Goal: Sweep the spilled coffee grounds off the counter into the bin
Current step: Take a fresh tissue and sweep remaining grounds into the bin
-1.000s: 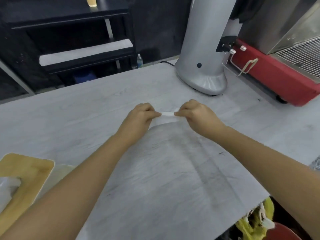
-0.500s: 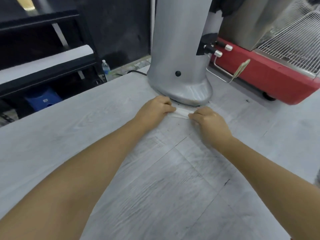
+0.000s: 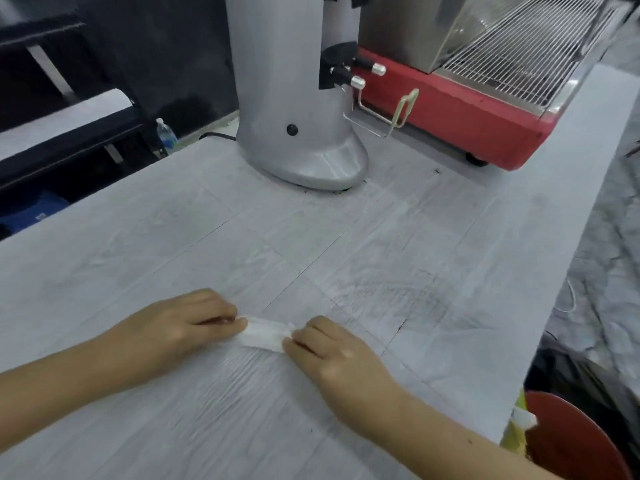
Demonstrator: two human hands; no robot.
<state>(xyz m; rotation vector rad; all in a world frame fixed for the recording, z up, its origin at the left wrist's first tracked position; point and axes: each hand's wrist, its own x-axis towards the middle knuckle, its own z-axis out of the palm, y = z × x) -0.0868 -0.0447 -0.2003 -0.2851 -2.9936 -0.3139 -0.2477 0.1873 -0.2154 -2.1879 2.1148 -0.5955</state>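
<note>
One folded white tissue [image 3: 266, 336] lies flat on the pale wood-grain counter [image 3: 138, 237], well in front of the single silver grinder [image 3: 294, 98] that stands at the counter's far side. Two hands press on the tissue: the left hand [image 3: 180, 327] has its curled fingers pinched on the tissue's left end, and the right hand [image 3: 341, 351] has its fingertips closed on the right end, so the strip is stretched between them and touches the counter.

In front of the grinder and to its right, just beyond the right hand, is one smudged grey patch of coffee grounds [image 3: 398, 299]; it looks like a thin smear rather than a heap, though the blur makes that hard to judge. A few dark specks sit at the grinder's base.

One red espresso machine [image 3: 467, 116] with a wire rack on top stands just right of the grinder. Two chrome-tipped knobs stick out from the grinder's right side. One red-brown bin [image 3: 568, 441] sits below the counter's near right edge, far from the grinder. One small water bottle [image 3: 166, 135] stands left of the grinder, beyond the counter.
</note>
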